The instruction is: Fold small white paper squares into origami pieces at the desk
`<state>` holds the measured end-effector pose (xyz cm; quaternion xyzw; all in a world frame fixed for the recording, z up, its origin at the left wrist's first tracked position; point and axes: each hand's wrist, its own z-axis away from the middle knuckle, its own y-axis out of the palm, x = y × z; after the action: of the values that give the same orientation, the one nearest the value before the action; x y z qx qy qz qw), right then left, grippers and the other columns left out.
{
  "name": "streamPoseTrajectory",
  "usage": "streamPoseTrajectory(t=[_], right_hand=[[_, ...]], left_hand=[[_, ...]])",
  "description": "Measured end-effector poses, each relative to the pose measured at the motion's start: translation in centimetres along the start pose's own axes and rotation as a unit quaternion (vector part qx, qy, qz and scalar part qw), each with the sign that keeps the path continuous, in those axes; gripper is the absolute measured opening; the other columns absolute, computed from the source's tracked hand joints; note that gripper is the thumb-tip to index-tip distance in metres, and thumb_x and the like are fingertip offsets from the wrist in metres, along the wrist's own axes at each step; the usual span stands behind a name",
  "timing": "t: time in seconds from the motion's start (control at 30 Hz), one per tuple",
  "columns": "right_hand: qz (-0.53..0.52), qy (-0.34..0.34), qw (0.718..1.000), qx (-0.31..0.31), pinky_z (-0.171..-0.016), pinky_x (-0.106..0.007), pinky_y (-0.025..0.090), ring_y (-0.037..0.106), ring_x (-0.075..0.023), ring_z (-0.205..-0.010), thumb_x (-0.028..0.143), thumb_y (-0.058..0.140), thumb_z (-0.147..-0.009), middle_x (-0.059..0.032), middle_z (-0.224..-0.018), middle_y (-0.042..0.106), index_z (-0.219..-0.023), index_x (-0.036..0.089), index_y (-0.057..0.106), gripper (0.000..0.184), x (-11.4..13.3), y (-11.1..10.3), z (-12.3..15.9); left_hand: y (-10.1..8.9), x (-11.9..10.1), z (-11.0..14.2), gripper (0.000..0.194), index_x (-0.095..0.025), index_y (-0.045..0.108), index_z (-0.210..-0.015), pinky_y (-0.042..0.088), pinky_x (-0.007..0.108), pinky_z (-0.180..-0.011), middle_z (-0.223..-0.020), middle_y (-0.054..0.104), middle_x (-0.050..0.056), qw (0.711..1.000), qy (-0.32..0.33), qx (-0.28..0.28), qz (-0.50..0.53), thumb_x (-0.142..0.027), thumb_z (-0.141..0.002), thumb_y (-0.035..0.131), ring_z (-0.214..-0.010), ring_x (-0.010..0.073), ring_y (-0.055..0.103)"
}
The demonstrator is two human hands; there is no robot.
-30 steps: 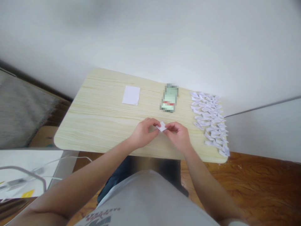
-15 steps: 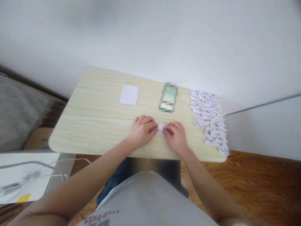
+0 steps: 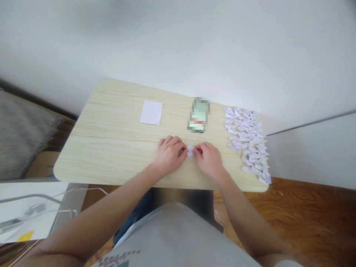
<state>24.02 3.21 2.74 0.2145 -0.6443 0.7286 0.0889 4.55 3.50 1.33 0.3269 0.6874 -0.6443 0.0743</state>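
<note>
Light wood-grain table point(image 3: 111, 141), clock centred where I'm working. Folded white papers point(image 3: 244, 136) in rows, out at 3 o'clock. My left hand point(image 3: 168, 154) at 9, right hand point(image 3: 209, 157) at 3. Pixelated green item point(image 3: 199, 113), 12 o'clock. Flat white square point(image 3: 151, 112), between 10 and 11. Small folded paper point(image 3: 190, 151) dead centre, both hands pinching opposite sides.

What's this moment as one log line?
left hand: pinching small folded paper | right hand: pinching its other side | flat white paper: on table
</note>
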Motion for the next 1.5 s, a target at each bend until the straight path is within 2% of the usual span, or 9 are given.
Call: streamPoseTrajectory(t=[0.33, 0.67, 0.8, 0.97, 1.1, 1.17, 1.27, 1.5], right_hand=[[0.07, 0.071, 0.992, 0.083, -0.072, -0.038, 0.044, 0.07, -0.029, -0.085, 0.033, 0.052, -0.098, -0.0113, -0.097, 0.076, -0.09, 0.022, 0.07, 0.022, 1.6, -0.9, -1.6], [0.099, 0.068, 0.987, 0.108, -0.073, -0.04, 0.047, 0.072, -0.0315, -0.089, 0.032, 0.048, -0.099, -0.016, -0.1, 0.076, -0.094, 0.019, 0.07, 0.026, 2.3, -1.3, -2.0], [0.109, 0.075, 0.987, 0.095, -0.072, -0.038, 0.045, 0.072, -0.03, -0.089, 0.032, 0.048, -0.099, -0.0156, -0.101, 0.076, -0.094, 0.019, 0.069, 0.025, 2.5, -1.0, -1.9], [0.11, 0.091, 0.987, 0.07, -0.072, -0.036, 0.042, 0.071, -0.0271, -0.087, 0.035, 0.051, -0.099, -0.0085, -0.097, 0.076, -0.094, 0.021, 0.066, 0.021, 2.5, -0.5, -1.4], [0.053, 0.083, 0.995, 0.033, -0.069, -0.033, 0.037, 0.069, -0.0225, -0.081, 0.034, 0.059, -0.096, -0.0015, -0.091, 0.076, -0.095, 0.025, 0.063, 0.011, 1.8, -0.2, -0.9], [0.012, 0.071, 0.997, 0.01, -0.069, -0.031, 0.036, 0.066, -0.0195, -0.076, 0.032, 0.062, -0.094, 0.0015, -0.086, 0.075, -0.1, 0.026, 0.063, 0.008, 1.3, 0.0, -0.6], [-0.04, 0.054, 0.998, -0.021, -0.072, -0.03, 0.036, 0.064, -0.0172, -0.074, 0.027, 0.064, -0.093, 0.0041, -0.078, 0.072, -0.096, 0.027, 0.065, 0.004, 0.8, 0.6, -0.1], [-0.103, 0.046, 0.992, -0.056, -0.074, -0.029, 0.039, 0.063, -0.0175, -0.076, 0.024, 0.063, -0.093, 0.0031, -0.075, 0.069, -0.091, 0.028, 0.07, 0.008, 0.1, 1.3, 0.4]], left_hand=[[0.7, -0.3, 0.0, 0.012, -0.023, 0.068, -0.086, 0.037, 0.047, -0.09, -0.1, 0.068, 0.009, 0.999, -0.039, -0.026, -0.006, -0.03, -0.093, 0.062, -0.104, 0.0305, 0.056], [0.6, -0.2, 0.0, 0.017, -0.022, 0.067, -0.085, 0.036, 0.047, -0.088, -0.098, 0.068, 0.009, 0.999, -0.04, -0.022, -0.005, -0.034, -0.096, 0.06, -0.103, 0.03, 0.056], [0.7, -0.2, 0.0, 0.018, -0.022, 0.066, -0.085, 0.036, 0.047, -0.089, -0.099, 0.068, 0.009, 0.999, -0.039, -0.019, -0.016, -0.034, -0.096, 0.058, -0.103, 0.0302, 0.056], [0.8, -0.2, 0.0, 0.016, -0.023, 0.065, -0.086, 0.036, 0.046, -0.088, -0.101, 0.068, 0.007, 0.998, -0.04, -0.012, -0.039, -0.033, -0.096, 0.059, -0.103, 0.0287, 0.056], [0.6, -0.1, -0.1, 0.012, -0.024, 0.064, -0.089, 0.037, 0.045, -0.088, -0.1, 0.068, 0.005, 0.998, -0.041, -0.007, -0.038, -0.033, -0.096, 0.06, -0.102, 0.0275, 0.056], [0.4, 0.0, 0.0, 0.007, -0.025, 0.065, -0.097, 0.037, 0.045, -0.088, -0.101, 0.069, 0.004, 0.999, -0.041, -0.006, -0.028, -0.032, -0.095, 0.061, -0.103, 0.027, 0.057], [0.3, 0.0, 0.0, 0.013, -0.03, 0.067, -0.108, 0.036, 0.045, -0.088, -0.102, 0.07, 0.002, 0.999, -0.031, -0.002, -0.016, -0.029, -0.097, 0.059, -0.104, 0.0265, 0.057], [0.2, 0.3, -0.1, 0.018, -0.031, 0.072, -0.1, 0.035, 0.045, -0.087, -0.099, 0.071, 0.002, 1.0, -0.014, 0.01, -0.01, -0.028, -0.1, 0.054, -0.102, 0.0256, 0.057]])
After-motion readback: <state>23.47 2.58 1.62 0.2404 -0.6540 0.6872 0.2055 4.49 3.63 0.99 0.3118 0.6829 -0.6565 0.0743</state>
